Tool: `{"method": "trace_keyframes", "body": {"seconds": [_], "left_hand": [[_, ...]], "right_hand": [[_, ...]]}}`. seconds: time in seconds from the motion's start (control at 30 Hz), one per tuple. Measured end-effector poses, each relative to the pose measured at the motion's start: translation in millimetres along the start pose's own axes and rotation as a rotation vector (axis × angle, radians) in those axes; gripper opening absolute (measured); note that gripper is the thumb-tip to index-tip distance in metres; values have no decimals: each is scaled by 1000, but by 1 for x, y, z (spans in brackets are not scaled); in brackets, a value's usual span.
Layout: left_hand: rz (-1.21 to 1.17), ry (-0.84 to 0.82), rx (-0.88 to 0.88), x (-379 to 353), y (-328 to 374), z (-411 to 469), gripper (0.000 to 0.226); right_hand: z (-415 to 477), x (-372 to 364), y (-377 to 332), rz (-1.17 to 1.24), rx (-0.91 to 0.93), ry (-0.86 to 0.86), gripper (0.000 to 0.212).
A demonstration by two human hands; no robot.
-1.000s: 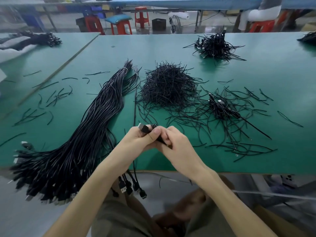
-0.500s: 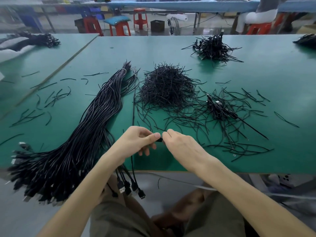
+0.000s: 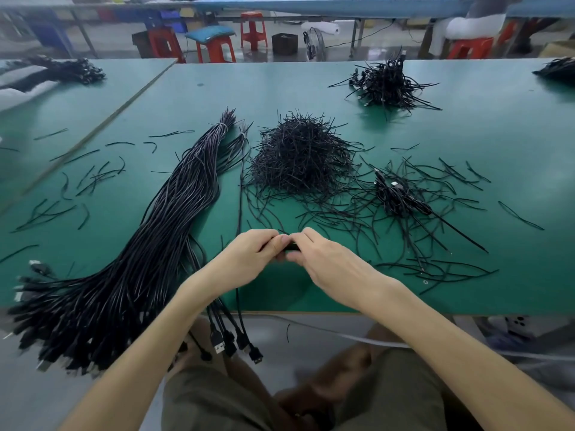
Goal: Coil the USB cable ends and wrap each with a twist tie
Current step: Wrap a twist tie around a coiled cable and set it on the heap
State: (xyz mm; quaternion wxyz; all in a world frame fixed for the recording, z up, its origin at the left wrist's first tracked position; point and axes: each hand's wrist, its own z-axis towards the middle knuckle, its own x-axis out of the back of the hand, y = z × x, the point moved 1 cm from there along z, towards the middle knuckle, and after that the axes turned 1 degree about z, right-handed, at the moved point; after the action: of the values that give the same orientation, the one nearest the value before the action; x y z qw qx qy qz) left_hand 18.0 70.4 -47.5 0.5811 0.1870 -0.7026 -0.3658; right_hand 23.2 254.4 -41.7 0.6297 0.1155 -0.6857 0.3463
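Both hands meet low over the near part of the green table, backs toward the camera. The left hand and the right hand have their fingers curled in tight. Between the two thumbs a short black piece of the USB cable shows, pinched from both sides. Most of it is hidden inside the grip, so I cannot tell whether a tie is wound round it. A thin black strand lies along the table and passes beneath the left hand. To the left of the hands sprawls a thick bundle of cables, bound with a pale band near its far end, its plug ends fanning out over the near-left edge. A few plugs hang below the table edge under the left forearm. Beyond the hands, well apart from the fingers, sits a heap of twist ties, with loose ones strewn around it toward the right. Among those, to the right of the heap, lies a small cluster of coiled cables, and farther back a bigger tangle. More stray ties lie scattered at the left. Behind the table stand red stools.
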Motion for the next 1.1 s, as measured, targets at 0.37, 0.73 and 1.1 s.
{"method": "trace_keyframes", "body": {"seconds": [0.37,0.73,1.1], "left_hand": [[83,-9,-45,-7,5,5,35],[154,-6,-62,-8,9,22,43],[-436,309,115,-9,-20,48,40]], "right_hand": [[3,6,16,239,-131,-14,16],[10,2,20,12,-37,335,14],[24,-21,68,19,-523,539,23]]}}
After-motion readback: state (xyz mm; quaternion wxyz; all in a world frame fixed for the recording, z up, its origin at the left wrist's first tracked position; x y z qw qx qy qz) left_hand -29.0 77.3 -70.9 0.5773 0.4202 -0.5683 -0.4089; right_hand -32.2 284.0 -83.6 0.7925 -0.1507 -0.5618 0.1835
